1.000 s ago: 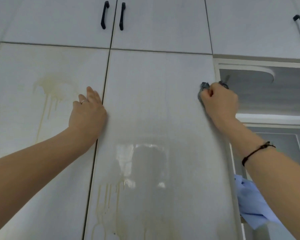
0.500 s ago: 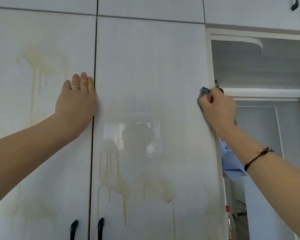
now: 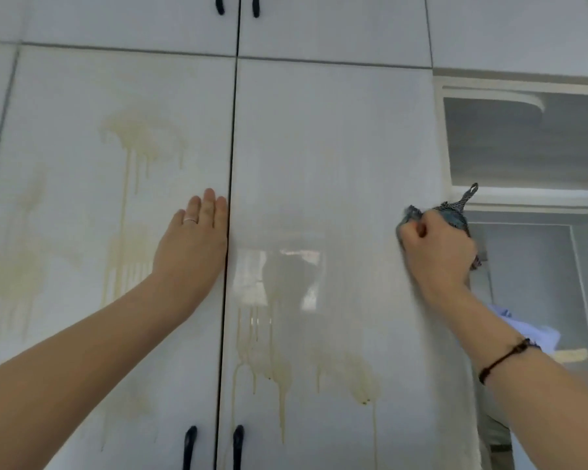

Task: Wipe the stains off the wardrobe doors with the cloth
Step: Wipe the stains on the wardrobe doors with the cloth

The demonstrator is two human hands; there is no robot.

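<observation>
Two tall white wardrobe doors fill the view. The left door (image 3: 82, 198) carries yellowish drip stains (image 3: 133, 144) in its upper half. The right door (image 3: 336, 147) has more drip stains (image 3: 269, 364) low down, above a glossy wiped patch. My left hand (image 3: 192, 245) lies flat on the left door beside the centre gap, fingers straight, a ring on one finger. My right hand (image 3: 435, 252) grips a bunched dark grey-blue cloth (image 3: 452, 212) and presses it against the right door near its right edge.
Black handles (image 3: 238, 446) sit at the bottom of both doors, and more on the upper cabinets (image 3: 255, 6). To the right is an open shelf niche (image 3: 523, 140). A light blue fabric (image 3: 530, 330) hangs behind my right forearm.
My view has tilted down and then partly back up. The right hand with the cloth has slid down along the door's right edge. The left hand stays flat beside the gap.
</observation>
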